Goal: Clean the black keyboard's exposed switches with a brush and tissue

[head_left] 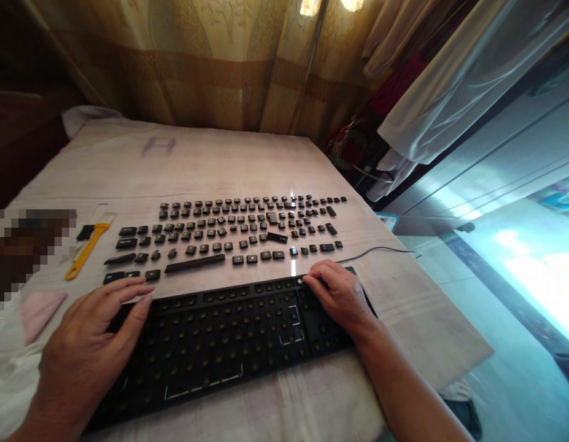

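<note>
A black computer keyboard (229, 331) with its keycaps off lies at a slant on the table, its bare switch spots and white outlines showing. My left hand (88, 334) grips its upper left corner, the thumb over the top face and the fingers along the back edge. At the upper right of the keyboard, my right hand (337, 291) is closed in a pinch. A small whitish bit (300, 280) shows at its fingertips, touching or just above the back strip; its kind cannot be made out. Beyond the keyboard, loose black keycaps (213, 233) lie in rows, with a long space bar (195, 263) among them.
A yellow-handled brush (88, 250) lies on the left of the table, near a pink cloth (42, 313). A thin cable (376, 248) runs off the right side. Patterned curtains (210, 67) hang behind the pale tablecloth (247, 162); white cloths (450, 86) hang at the right.
</note>
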Demonstrator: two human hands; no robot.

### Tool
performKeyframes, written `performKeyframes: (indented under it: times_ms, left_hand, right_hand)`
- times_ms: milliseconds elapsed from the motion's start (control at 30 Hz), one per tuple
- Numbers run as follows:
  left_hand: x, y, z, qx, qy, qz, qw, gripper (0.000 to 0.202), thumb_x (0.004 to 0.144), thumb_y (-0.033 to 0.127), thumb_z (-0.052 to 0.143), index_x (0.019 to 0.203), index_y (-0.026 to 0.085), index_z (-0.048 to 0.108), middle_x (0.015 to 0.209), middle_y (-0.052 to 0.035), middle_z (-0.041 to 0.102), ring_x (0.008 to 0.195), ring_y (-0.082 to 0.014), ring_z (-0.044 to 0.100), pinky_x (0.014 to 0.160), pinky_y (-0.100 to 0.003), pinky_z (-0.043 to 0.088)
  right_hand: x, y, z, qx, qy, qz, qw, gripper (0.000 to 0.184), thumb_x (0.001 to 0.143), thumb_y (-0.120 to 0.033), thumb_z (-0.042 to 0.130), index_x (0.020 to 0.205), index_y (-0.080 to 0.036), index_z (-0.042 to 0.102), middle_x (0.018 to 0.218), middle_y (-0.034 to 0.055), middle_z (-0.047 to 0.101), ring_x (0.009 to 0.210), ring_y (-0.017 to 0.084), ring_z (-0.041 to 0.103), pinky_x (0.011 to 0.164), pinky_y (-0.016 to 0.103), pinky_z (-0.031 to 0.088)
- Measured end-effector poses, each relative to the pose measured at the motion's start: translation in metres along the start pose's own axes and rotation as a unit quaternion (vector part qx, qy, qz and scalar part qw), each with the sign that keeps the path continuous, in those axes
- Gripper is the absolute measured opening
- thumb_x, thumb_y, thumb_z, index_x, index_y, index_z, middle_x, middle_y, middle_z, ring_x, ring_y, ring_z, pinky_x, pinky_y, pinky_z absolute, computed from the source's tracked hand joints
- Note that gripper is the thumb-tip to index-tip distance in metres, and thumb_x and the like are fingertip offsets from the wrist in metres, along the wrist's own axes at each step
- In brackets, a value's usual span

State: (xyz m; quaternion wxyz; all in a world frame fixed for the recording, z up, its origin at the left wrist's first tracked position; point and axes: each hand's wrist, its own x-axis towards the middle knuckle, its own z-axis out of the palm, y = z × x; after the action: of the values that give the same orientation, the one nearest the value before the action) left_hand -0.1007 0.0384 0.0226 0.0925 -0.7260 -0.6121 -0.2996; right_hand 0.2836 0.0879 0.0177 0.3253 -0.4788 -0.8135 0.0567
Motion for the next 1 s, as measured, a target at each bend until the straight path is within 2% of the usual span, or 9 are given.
performKeyframes:
  times_ms: [300, 533, 733, 833, 1000]
  left_hand:
    - [0.000, -0.002, 0.002, 0.002, 0.003, 0.013, 1.000, 0.036, 0.098, 0.047, 0.044, 0.103, 0.021, 0.068, 0.106, -0.0089, 0.073, 0.097, -0.0276, 0.069, 0.094, -0.041, 0.049]
    - [0.000, -0.001, 0.001, 0.006, 0.000, 0.014, 1.000, 0.035, 0.099, 0.045, 0.043, 0.104, 0.020, 0.067, 0.105, -0.0091, 0.073, 0.098, -0.0268, 0.069, 0.095, -0.040, 0.048]
    - [-0.001, -0.002, 0.001, 0.005, 0.001, 0.010, 1.000, 0.034, 0.099, 0.047, 0.043, 0.104, 0.023, 0.066, 0.107, -0.0078, 0.073, 0.099, -0.0260, 0.068, 0.095, -0.039, 0.048]
    - [-0.001, -0.002, 0.002, 0.000, 0.002, 0.015, 1.000, 0.034, 0.099, 0.048, 0.043, 0.105, 0.023, 0.066, 0.108, -0.0077, 0.073, 0.099, -0.0261, 0.068, 0.095, -0.039, 0.048]
    - [-0.002, -0.001, 0.003, -0.011, 0.014, 0.007, 1.000, 0.027, 0.098, 0.040, 0.049, 0.106, 0.022, 0.067, 0.109, -0.0084, 0.072, 0.099, -0.0270, 0.068, 0.094, -0.041, 0.049]
  right_hand:
    - [-0.002, 0.006, 0.000, 0.108, 0.069, 0.066, 0.990, 0.018, 0.095, -0.025, 0.058, 0.078, -0.023, 0.060, 0.073, 0.0003, 0.066, 0.069, 0.017, 0.064, 0.067, 0.028, 0.052]
    - [0.002, 0.003, -0.003, 0.124, 0.062, 0.104, 0.985, 0.020, 0.095, -0.030, 0.059, 0.076, -0.023, 0.062, 0.071, 0.0005, 0.068, 0.067, 0.017, 0.064, 0.064, 0.028, 0.052]
    - [0.010, -0.013, -0.011, 0.082, 0.037, 0.050, 0.995, 0.016, 0.095, -0.022, 0.058, 0.079, -0.024, 0.062, 0.076, 0.0020, 0.068, 0.072, 0.018, 0.066, 0.069, 0.029, 0.054]
    - [0.011, -0.018, -0.007, 0.055, 0.032, 0.020, 0.998, 0.016, 0.096, -0.021, 0.057, 0.082, -0.024, 0.063, 0.078, 0.0032, 0.069, 0.075, 0.019, 0.068, 0.070, 0.030, 0.054]
    - [0.006, -0.020, 0.001, 0.040, 0.028, -0.020, 0.999, 0.014, 0.097, -0.018, 0.057, 0.085, -0.023, 0.063, 0.081, 0.0043, 0.070, 0.075, 0.018, 0.068, 0.070, 0.029, 0.056]
